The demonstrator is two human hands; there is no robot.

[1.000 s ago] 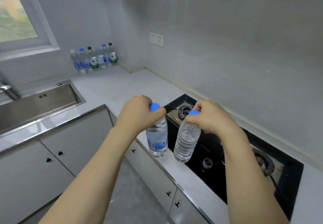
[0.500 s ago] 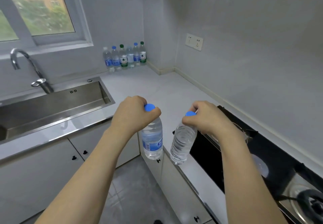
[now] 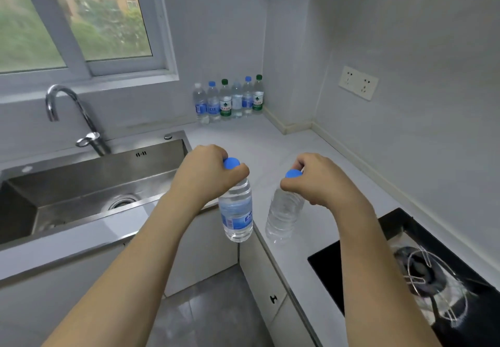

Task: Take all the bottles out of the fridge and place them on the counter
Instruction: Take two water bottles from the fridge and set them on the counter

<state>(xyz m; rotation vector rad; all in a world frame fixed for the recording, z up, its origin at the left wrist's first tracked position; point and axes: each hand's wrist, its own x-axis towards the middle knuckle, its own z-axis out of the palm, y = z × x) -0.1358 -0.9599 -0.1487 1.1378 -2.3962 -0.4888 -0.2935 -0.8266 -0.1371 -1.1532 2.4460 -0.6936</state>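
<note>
Head view. Six bottles (image 3: 228, 99) are already standing in a row at upper centre, in the counter (image 3: 273, 141) corner. Left hand (image 3: 207, 175) is pinching the labelled bottle (image 3: 236, 211) by its neck, centre frame; right hand (image 3: 319, 180) is doing likewise w/ the clear bottle (image 3: 284, 215). Both are hanging near-vertical, caps up, bases tilting slightly inward, not yet set down. Fridge isn't showing, so remaining count is unknown.

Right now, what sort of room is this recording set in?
Most likely a home kitchen: a steel sink with a curved tap under a window, a gas hob set into the pale counter, and cupboards below.
</note>
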